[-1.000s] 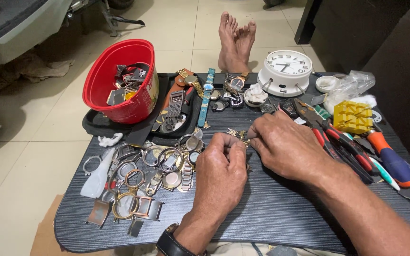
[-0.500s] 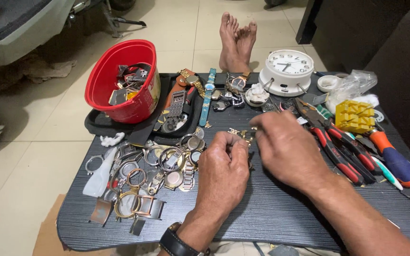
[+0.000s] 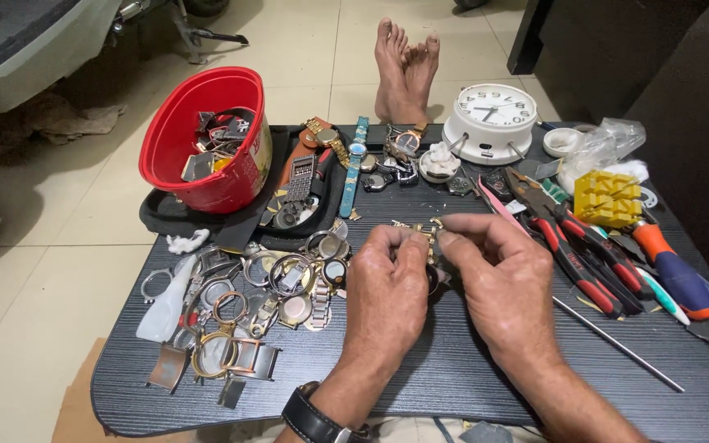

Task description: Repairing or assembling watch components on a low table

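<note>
Both my hands meet over the middle of a low black table (image 3: 453, 369). My left hand (image 3: 387, 287) and my right hand (image 3: 498, 275) pinch a small gold watch band piece (image 3: 427, 232) between their fingertips, held just above the tabletop. Most of the piece is hidden by my fingers. A black wristwatch (image 3: 313, 418) sits on my left wrist. Left of my left hand lies a heap of watch cases and rings (image 3: 264, 287).
A red bucket (image 3: 207, 139) of parts stands on a black tray (image 3: 166, 215) at the back left. Several watches (image 3: 354, 160) and a white clock (image 3: 494, 119) line the back. Pliers (image 3: 576, 238), screwdrivers (image 3: 670, 271), a yellow block (image 3: 606, 198) and a thin metal rod (image 3: 617, 344) lie right. Bare feet (image 3: 404, 70) rest beyond.
Both hands have stayed together on the gold piece, with only small finger shifts; the view has tilted slightly.
</note>
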